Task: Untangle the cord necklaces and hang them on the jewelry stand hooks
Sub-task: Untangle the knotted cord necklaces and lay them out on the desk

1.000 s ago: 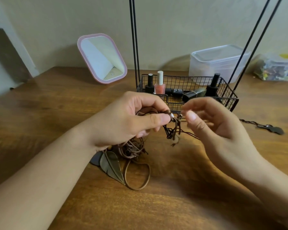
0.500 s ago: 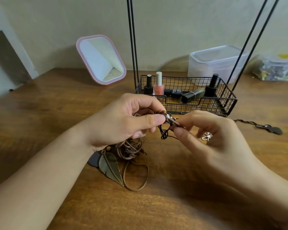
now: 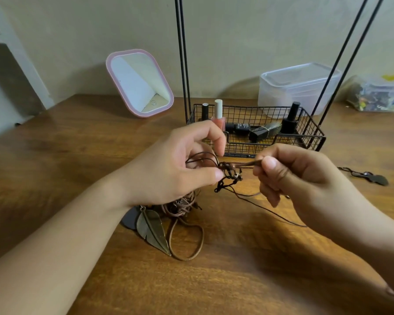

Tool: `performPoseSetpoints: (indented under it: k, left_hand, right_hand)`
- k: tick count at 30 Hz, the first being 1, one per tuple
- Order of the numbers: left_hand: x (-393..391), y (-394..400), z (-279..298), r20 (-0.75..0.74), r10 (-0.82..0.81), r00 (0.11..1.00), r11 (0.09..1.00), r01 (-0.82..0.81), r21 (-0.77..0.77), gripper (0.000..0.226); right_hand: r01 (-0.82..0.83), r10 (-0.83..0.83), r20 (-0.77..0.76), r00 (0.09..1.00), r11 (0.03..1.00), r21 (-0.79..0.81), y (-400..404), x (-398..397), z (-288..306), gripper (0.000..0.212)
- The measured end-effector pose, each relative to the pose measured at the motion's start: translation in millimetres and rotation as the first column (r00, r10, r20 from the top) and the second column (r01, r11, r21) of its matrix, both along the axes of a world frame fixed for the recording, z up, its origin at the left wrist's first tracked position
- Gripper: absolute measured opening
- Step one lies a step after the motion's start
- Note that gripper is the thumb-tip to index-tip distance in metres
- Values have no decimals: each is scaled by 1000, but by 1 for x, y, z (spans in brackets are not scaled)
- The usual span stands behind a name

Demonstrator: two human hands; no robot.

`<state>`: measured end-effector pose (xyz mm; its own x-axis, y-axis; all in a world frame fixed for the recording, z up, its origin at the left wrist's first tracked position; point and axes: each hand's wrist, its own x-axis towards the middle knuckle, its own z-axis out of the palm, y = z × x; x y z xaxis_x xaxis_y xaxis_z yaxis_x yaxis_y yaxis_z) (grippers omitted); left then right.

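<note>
Head view only — one wide-angle camera, worn high, pitched forward and down.

I'm looking along both forearms to the left hand (image 3: 171, 164) and right hand (image 3: 305, 178), which sit close in at mid-frame over the wooden table (image 3: 77, 155). Farther off, the wire basket (image 3: 314, 133) of the jewelry stand (image 3: 182, 64) faces me — its rods run out the top edge, and the wall closes the view behind. No second view to overlap.

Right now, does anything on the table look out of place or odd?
Yes: one dark necklace lies alone on the table, right of the wire basket, apart from the tangle under the hands.
</note>
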<state>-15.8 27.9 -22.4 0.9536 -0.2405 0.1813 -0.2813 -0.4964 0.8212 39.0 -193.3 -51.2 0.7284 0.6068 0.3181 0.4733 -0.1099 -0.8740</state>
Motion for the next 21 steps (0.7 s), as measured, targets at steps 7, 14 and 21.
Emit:
performPoseSetpoints:
  k: [7, 14, 21]
  left_hand:
    - [-3, -9, -4, 195, 53, 979, 988, -80, 132, 21]
    - [-1, -13, -7, 372, 58, 926, 971, -138, 193, 29]
    - [-3, -15, -5, 389, 71, 918, 988, -119, 100, 29]
  right_hand:
    - [72, -64, 98, 993, 995, -75, -1, 0, 3, 29]
    - [106, -101, 116, 988, 994, -40, -1, -3, 4, 32]
    - [143, -139, 81, 987, 988, -52, 1, -3, 5, 27]
